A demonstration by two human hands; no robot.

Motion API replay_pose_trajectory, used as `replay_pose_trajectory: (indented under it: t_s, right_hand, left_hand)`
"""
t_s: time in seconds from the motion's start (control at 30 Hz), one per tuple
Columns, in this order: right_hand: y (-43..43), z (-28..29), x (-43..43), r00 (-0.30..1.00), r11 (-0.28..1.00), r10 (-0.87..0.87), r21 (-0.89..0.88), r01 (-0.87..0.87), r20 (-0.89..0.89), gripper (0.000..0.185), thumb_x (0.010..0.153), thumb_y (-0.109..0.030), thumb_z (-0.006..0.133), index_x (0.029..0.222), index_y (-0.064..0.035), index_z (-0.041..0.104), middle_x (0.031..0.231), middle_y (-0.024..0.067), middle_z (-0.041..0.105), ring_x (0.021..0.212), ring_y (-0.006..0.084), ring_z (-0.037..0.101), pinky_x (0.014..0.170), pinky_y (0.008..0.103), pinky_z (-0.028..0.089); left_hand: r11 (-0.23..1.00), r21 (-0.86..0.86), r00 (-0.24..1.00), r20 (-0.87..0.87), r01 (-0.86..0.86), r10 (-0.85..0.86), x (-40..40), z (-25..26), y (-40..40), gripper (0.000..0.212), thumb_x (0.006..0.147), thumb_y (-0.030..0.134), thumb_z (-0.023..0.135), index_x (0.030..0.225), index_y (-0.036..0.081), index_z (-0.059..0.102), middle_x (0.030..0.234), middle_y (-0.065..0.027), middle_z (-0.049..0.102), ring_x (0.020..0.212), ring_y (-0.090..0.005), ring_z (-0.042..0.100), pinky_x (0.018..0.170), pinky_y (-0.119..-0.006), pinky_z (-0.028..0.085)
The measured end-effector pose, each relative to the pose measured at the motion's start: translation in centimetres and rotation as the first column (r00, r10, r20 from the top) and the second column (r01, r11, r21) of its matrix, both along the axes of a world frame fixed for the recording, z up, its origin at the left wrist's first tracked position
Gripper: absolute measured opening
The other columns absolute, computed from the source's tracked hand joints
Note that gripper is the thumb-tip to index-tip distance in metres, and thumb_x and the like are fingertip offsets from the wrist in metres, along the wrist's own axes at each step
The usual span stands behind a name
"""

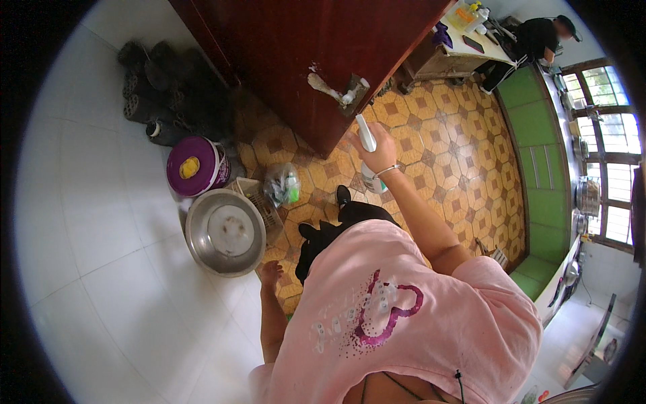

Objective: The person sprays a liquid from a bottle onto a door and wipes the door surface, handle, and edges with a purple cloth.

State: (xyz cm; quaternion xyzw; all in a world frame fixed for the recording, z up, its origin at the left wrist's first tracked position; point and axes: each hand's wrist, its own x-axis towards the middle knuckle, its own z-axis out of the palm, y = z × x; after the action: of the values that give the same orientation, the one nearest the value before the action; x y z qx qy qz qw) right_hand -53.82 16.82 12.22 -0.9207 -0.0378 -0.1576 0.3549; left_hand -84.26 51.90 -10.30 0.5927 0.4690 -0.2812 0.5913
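Observation:
My right hand [378,149] is closed around the neck of a white spray bottle [374,181], whose trigger head points at a dark red wooden door [303,60]. White foam or liquid lies on the door's handle and lock plate [348,96], just beyond the nozzle. My left hand [271,272] hangs low beside a wide metal basin [197,242], fingers slightly bent, with nothing seen in it. Whether it touches the basin's rim I cannot tell.
Behind the basin stand a purple-lidded bucket [176,174], a plastic crate [272,217], a clear bag with bottles [282,184] and stacked dark cylinders [146,108]. A person in black [535,40] stands at the far counter, near a table [462,53] holding bottles and a phone.

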Motion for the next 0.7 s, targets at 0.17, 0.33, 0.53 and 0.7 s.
replay_pose_trajectory:
  t_s: [0.17,0.33,0.53,0.7]
  right_hand:
    - [0.6,-2.3,0.3,0.995,1.000,-0.015,-0.009,0.014,-0.096,0.038,0.078,-0.043,0.068,0.082,-0.0060,0.058,0.081,0.0139,0.059,0.075,0.0349,0.060,0.064,0.0432,0.048]
    - [0.4,-3.5,0.3,0.986,0.997,-0.067,-0.041,0.062,-0.150,0.040,0.079,-0.045,0.066,0.084,-0.0059,0.058,0.081,0.0149,0.060,0.075,0.0359,0.060,0.064,0.0441,0.048]
    - [0.1,-4.2,0.8,0.995,0.998,-0.039,-0.043,0.035,-0.092,0.041,0.079,-0.046,0.066,0.082,-0.0063,0.056,0.081,0.0150,0.059,0.072,0.0369,0.059,0.062,0.0449,0.048]
    - [-0.7,-2.6,0.4,0.991,0.995,-0.088,-0.055,0.083,-0.098,0.041,0.080,-0.046,0.065,0.081,-0.0065,0.055,0.081,0.0146,0.058,0.071,0.0368,0.059,0.061,0.0452,0.047]
  left_hand:
    - [0.995,-0.090,0.999,0.007,-0.053,0.054,-0.1,-0.1,1.5,0.031,0.092,0.029,0.052,0.108,0.002,0.056,0.084,-0.0081,0.061,0.068,-0.0165,0.058,0.060,-0.028,0.046]
    - [0.999,-0.015,0.999,0.008,0.034,-0.034,0.4,0.8,0.9,0.031,0.092,0.032,0.052,0.106,0.004,0.056,0.084,-0.0068,0.060,0.067,-0.0157,0.057,0.059,-0.027,0.045]
    - [0.990,-0.123,0.997,-0.023,-0.072,0.070,-1.5,-0.6,2.2,0.026,0.094,0.026,0.051,0.106,0.003,0.056,0.082,-0.0064,0.059,0.066,-0.0146,0.055,0.059,-0.028,0.045]
    - [1.000,-0.001,0.998,-0.060,-0.003,0.003,0.8,1.1,-0.4,0.016,0.093,0.017,0.053,0.095,0.001,0.055,0.078,-0.0071,0.057,0.061,-0.0128,0.049,0.052,-0.027,0.038]
